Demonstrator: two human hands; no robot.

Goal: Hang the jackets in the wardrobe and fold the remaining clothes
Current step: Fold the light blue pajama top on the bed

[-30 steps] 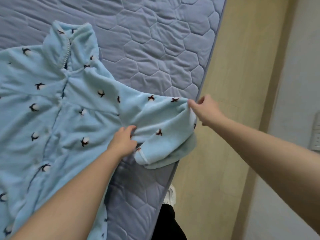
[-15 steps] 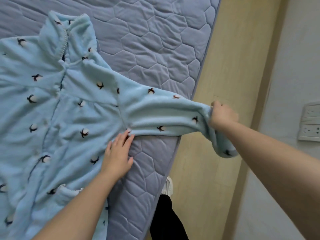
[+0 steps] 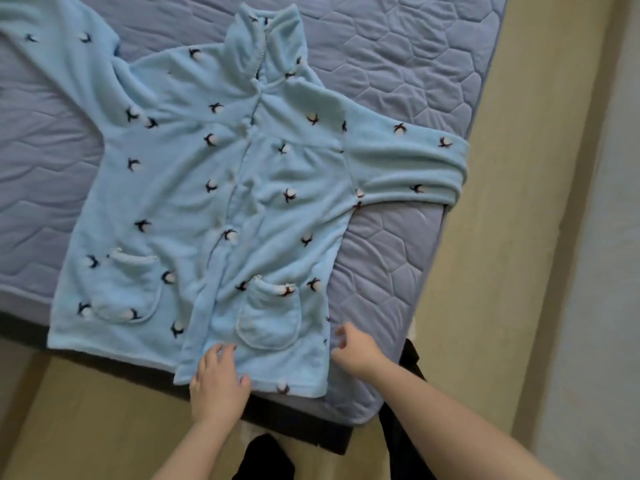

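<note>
Hands are leaving the sleeve point(image 3: 408, 164) for the hem point(image 3: 284, 375) of the fleece top point(image 3: 194, 202), left hand point(image 3: 218, 379) pressing flat-fingered, right hand point(image 3: 356, 348) loosely curled and empty, smoothing before folding.

Home bedroom; quilted mattress point(image 3: 398, 64); wooden floor point(image 3: 502, 237); plain wall point(image 3: 606, 271)

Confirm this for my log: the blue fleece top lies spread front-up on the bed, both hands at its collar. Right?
Not the collar: the head view shows the left hand and right hand by its bottom hem. The blue fleece top does lie spread front-up on the bed.
</note>
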